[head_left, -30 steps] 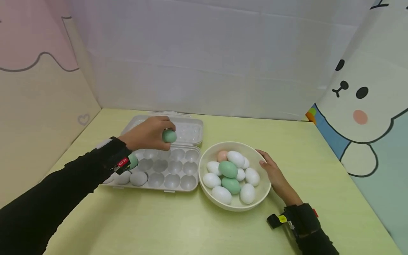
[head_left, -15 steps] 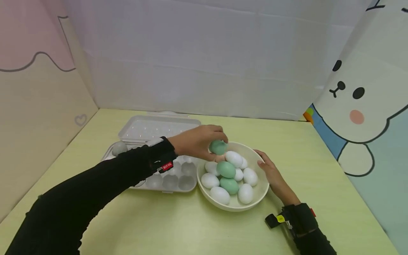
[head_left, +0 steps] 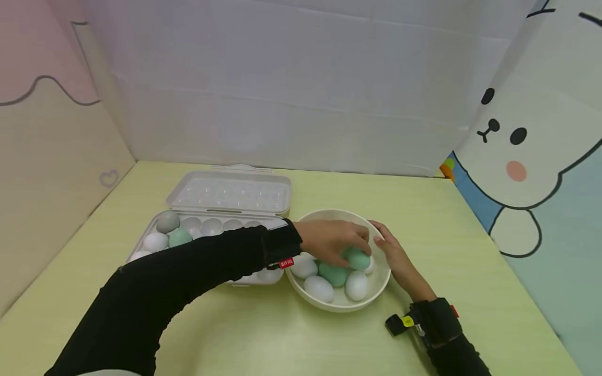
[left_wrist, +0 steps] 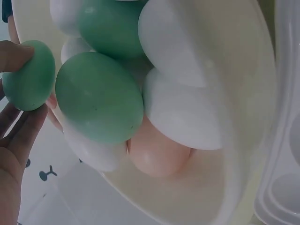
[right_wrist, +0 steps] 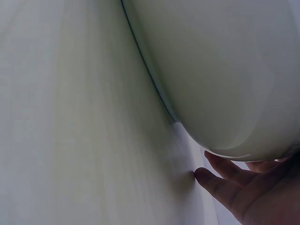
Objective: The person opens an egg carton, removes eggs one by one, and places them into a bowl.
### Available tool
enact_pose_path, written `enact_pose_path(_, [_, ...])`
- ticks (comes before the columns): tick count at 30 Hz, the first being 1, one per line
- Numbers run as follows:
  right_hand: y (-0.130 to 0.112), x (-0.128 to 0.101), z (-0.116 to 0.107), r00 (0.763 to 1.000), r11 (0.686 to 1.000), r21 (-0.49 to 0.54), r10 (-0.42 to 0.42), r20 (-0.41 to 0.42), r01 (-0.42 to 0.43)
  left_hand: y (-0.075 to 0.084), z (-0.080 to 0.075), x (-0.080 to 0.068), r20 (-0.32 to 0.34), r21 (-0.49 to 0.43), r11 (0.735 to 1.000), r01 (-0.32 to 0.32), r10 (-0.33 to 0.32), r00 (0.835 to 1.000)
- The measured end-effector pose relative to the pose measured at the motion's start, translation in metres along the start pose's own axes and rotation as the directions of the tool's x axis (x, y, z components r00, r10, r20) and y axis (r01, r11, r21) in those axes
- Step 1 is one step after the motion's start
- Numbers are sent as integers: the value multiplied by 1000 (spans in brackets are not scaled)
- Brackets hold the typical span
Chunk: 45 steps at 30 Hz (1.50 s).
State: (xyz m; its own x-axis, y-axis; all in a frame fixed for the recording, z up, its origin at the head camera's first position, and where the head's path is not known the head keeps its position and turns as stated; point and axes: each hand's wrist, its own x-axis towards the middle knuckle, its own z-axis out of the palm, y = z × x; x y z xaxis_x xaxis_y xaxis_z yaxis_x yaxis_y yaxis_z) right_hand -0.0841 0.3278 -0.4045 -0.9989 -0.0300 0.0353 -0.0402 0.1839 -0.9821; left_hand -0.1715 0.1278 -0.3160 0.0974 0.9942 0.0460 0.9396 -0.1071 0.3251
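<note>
My left hand [head_left: 334, 240] reaches over the cream bowl [head_left: 339, 308], pinching a green egg [left_wrist: 30, 77] between thumb and fingers near the bowl's right side. Below and around it, white eggs [head_left: 319, 289] and another green egg [head_left: 333, 274] lie heaped in the bowl. The left wrist view also shows a pink egg [left_wrist: 159, 150] among them, hidden from the head view by my hand. With the thumb over the rim and the fingers along the outside wall, my right hand [head_left: 400, 263] holds the bowl at its right edge.
Left of the bowl lies an egg carton with its lid [head_left: 230, 193] folded back. A grey egg [head_left: 168, 222], a green egg [head_left: 180, 237] and white eggs [head_left: 155, 242] sit in its left cups; my left sleeve covers much of it. A white sheet [head_left: 282, 94] rises behind the table.
My left hand has carried the green egg rightward from above the carton to over the bowl's right side. My right hand has stayed at the bowl's rim.
</note>
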Motion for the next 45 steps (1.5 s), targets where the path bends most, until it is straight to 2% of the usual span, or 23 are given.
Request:
enact_pose_path(5, [0, 0, 3, 1000, 1000, 3, -2, 16, 2, 1, 7, 4, 65, 9, 1000, 19, -20, 998])
enact_pose_path(9, [-1, 0, 4, 1000, 1000, 6, 4, 17, -4, 0, 9, 4, 91, 29, 997, 72, -75, 993])
enact_pose_path(12, [-2, 2, 4, 1000, 1000, 8, 2, 22, -3, 0, 11, 4, 85, 53, 992, 112, -116, 990])
enact_pose_path(19, [-2, 4, 4, 999, 1000, 14, 7, 34, -8, -2, 20, 4, 52, 106, 989, 105, -111, 992])
enact_pose_path(24, [0, 6, 5, 999, 1000, -4, 10, 33, -10, 6, 6, -5, 40, 113, 983, 145, -151, 988])
enact_pose_path(27, [0, 8, 6, 999, 1000, -8, 1, 33, -1, 8, -9, -21, -1, 71, 985, 160, -160, 987])
enact_pose_path(32, [1, 11, 5, 1000, 1000, -6, -10, 26, 10, 2, -28, -63, -115, -8, 982, 187, -187, 976])
enact_pose_path(35, [1, 11, 2, 1000, 1000, -3, -18, 19, 18, -3, -32, -90, -180, -9, 972, 235, -233, 956])
enact_pose_path(38, [3, 10, -3, 1000, 1000, 0, -16, 11, 16, -8, -30, -116, -216, -5, 959, 284, -278, 936])
enact_pose_path(43, [4, 6, -9, 1000, 1000, -2, -25, -4, 25, -8, -25, -154, -206, -29, 922, 386, -383, 900])
enact_pose_path(45, [3, 5, -11, 1000, 1000, 0, -25, -2, 25, -6, -22, -170, -174, -41, 895, 444, -444, 879])
